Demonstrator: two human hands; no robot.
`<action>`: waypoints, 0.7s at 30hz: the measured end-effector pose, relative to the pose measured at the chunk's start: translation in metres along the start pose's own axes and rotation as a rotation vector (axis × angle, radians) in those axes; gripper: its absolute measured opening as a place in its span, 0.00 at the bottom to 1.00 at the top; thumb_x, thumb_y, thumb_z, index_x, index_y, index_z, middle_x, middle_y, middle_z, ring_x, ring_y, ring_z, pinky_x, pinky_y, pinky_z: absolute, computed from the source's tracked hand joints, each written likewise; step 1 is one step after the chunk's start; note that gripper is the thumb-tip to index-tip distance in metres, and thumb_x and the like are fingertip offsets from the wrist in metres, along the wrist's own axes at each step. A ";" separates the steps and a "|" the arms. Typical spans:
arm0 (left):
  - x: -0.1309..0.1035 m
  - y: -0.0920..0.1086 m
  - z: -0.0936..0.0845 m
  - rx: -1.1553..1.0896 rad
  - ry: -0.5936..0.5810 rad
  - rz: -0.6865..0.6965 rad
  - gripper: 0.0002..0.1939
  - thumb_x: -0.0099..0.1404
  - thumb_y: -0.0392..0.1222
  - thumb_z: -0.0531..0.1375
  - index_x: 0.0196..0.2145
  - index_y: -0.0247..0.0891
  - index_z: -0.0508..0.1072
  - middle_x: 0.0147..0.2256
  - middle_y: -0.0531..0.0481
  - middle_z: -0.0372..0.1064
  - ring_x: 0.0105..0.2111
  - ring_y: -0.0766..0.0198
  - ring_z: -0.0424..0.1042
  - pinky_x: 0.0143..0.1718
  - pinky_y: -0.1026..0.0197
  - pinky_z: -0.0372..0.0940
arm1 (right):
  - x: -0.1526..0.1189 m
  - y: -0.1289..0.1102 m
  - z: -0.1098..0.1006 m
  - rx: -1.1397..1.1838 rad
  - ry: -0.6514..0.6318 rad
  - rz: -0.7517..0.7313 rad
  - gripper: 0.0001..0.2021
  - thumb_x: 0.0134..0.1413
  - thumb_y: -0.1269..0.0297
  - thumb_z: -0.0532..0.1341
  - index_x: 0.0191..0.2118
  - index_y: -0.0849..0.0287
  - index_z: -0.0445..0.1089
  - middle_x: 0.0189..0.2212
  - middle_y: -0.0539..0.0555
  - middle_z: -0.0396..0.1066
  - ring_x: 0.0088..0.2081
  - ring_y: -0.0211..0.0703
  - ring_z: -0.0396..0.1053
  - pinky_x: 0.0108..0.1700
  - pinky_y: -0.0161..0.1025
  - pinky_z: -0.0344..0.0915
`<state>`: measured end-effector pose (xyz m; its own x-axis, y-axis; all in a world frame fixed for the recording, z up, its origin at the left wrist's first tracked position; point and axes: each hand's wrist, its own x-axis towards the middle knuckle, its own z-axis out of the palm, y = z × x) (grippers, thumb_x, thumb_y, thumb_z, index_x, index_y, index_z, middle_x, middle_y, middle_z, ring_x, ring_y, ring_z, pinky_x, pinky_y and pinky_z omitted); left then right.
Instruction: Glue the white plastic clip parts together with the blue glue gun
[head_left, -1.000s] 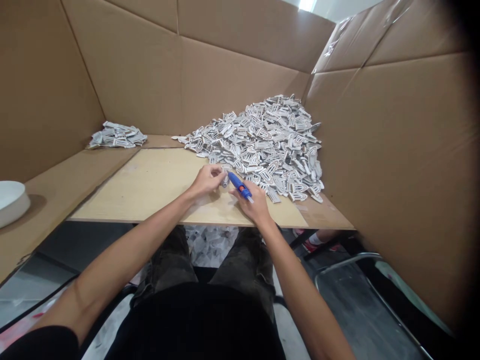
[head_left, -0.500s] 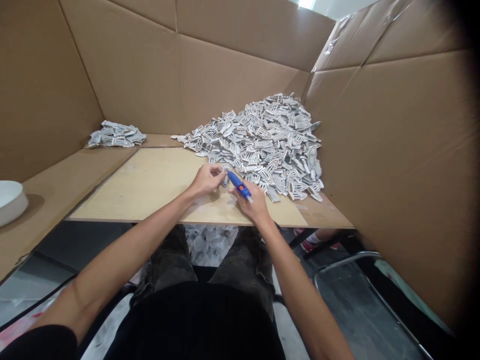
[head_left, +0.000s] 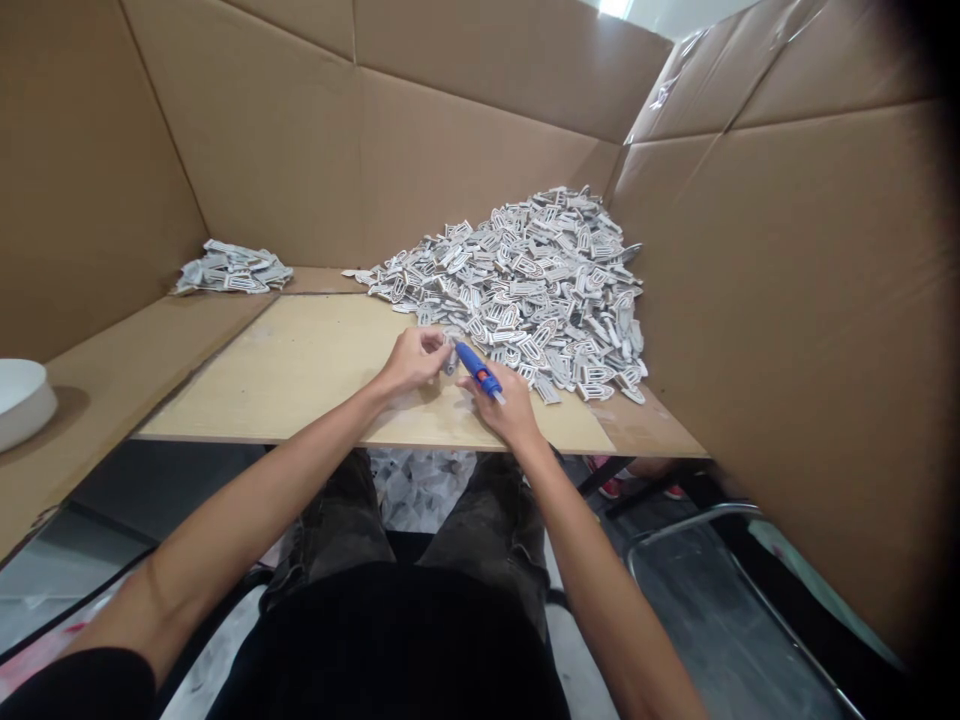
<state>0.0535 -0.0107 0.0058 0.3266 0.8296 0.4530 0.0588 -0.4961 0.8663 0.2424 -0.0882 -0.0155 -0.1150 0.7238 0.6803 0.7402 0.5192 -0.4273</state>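
My right hand (head_left: 508, 402) is closed around a blue glue gun (head_left: 478, 370) with an orange trigger and a pale stick end at its rear. The gun's nozzle points up and left, at a small grey-white flat piece (head_left: 450, 366). That piece is pinched between the thumb and fingers of my left hand (head_left: 414, 358), which partly hide it. I cannot tell whether the nozzle touches it. Just beyond my hands rises a large pile of grey-white slotted pieces (head_left: 525, 280), many with one rounded end.
Cardboard walls (head_left: 480, 140) enclose the wooden board (head_left: 300, 370) at the back and sides. A smaller stack of similar pieces (head_left: 234, 268) lies at the back left. A white round bowl (head_left: 22, 405) stands at the left edge. A metal-framed chair (head_left: 720, 600) is below right.
My hands, the glue gun and the piece have hardly moved. Under the table at the right, another person's feet in red shoes have shifted slightly.
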 end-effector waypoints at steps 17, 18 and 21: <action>-0.004 0.010 0.005 0.313 0.114 0.099 0.14 0.65 0.39 0.61 0.22 0.39 0.65 0.21 0.52 0.65 0.24 0.65 0.64 0.28 0.62 0.57 | -0.001 0.000 0.004 -0.162 -0.069 -0.046 0.15 0.72 0.51 0.60 0.35 0.53 0.63 0.35 0.57 0.72 0.40 0.52 0.69 0.42 0.42 0.62; -0.005 0.011 0.007 0.313 0.119 0.100 0.14 0.65 0.39 0.61 0.22 0.39 0.65 0.21 0.52 0.65 0.24 0.65 0.63 0.28 0.62 0.56 | -0.002 -0.001 0.004 -0.191 -0.047 -0.060 0.14 0.72 0.52 0.59 0.36 0.53 0.64 0.36 0.57 0.72 0.40 0.52 0.68 0.43 0.43 0.62; -0.003 0.010 0.013 0.282 0.161 0.098 0.13 0.66 0.37 0.60 0.24 0.39 0.65 0.22 0.53 0.65 0.25 0.65 0.64 0.29 0.62 0.56 | -0.004 -0.003 0.001 -0.238 0.046 -0.095 0.12 0.73 0.54 0.58 0.37 0.53 0.64 0.36 0.58 0.71 0.41 0.53 0.68 0.44 0.44 0.62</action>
<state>0.0651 -0.0217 0.0107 0.1921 0.7932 0.5778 0.3008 -0.6081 0.7347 0.2400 -0.0916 -0.0175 -0.1650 0.6526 0.7395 0.8631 0.4584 -0.2118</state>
